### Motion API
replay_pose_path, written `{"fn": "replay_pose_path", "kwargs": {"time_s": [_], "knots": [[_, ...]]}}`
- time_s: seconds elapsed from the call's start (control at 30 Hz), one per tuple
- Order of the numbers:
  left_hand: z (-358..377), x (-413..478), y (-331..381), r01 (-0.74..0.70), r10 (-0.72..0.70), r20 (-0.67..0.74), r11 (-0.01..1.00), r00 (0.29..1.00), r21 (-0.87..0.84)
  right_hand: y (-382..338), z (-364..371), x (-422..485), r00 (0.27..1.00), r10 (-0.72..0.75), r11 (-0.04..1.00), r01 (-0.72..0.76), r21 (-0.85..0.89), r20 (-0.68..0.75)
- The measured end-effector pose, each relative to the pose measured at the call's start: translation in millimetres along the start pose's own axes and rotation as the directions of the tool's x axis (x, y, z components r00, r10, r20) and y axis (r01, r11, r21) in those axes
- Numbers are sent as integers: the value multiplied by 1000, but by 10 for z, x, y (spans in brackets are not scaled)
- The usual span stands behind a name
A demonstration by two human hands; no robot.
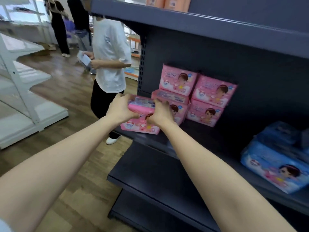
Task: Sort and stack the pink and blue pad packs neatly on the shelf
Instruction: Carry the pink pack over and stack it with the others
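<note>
Middle shelf: dark metal board (209,136), pink goods at its left end, blue at its right, bare board between them
Pack in play: one pink pad pack (142,127) right at the front left corner of that board, upright and facing out; whether its base sits on the board I can't tell
Left hand (119,108): fingers curled over the pack's top left edge, gripping it
Right hand (161,113): clamped on the pack's top right corner, fingers curled
Pink stack: against the back panel, just behind the hands; upper left pack (178,81) and upper right pack (214,91) side by side, a lower right pack (204,113) under the second, a lower left pack (178,111) half hidden by the right hand, and a flat pack (172,97) lying on it
Blue side: blue pad packs (274,166) piled loosely near the front edge, well apart from the pink ones
Top shelf: peach packs (167,3) up there, cut off by the frame
In the way: a person in a white T-shirt (110,52) stands at the shelf's left end, close to the held pack, holding something pale
Across the aisle: white shelving (21,97) on the wooden floor (66,84)
</note>
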State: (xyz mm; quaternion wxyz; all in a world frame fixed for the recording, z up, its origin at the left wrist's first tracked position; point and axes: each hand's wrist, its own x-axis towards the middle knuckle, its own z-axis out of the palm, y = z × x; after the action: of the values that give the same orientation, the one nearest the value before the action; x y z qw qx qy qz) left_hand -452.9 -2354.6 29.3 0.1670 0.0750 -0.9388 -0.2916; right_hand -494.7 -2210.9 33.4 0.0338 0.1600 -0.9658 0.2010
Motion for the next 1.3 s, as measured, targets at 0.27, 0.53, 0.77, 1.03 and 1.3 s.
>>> {"fn": "replay_pose_path", "kwargs": {"time_s": [0.27,0.53,0.77,1.03,1.3], "knots": [[73,39,126,-114,117,100,993,988,-34,92,-55,-203,984,156,988,-157,-10,-82],[250,-60,452,-237,257,192,964,947,-122,359,-215,-532,948,284,957,-289,-16,-147],[476,-151,728,-321,358,260,930,897,-177,640,-305,-764,889,404,911,-413,5,-214],[709,-176,1090,-421,454,294,891,841,-172,1004,-484,-909,855,451,884,-467,-3,-258],[898,-92,1427,-475,494,276,869,824,-138,1387,-655,-828,851,452,881,-474,-17,-267]]}}
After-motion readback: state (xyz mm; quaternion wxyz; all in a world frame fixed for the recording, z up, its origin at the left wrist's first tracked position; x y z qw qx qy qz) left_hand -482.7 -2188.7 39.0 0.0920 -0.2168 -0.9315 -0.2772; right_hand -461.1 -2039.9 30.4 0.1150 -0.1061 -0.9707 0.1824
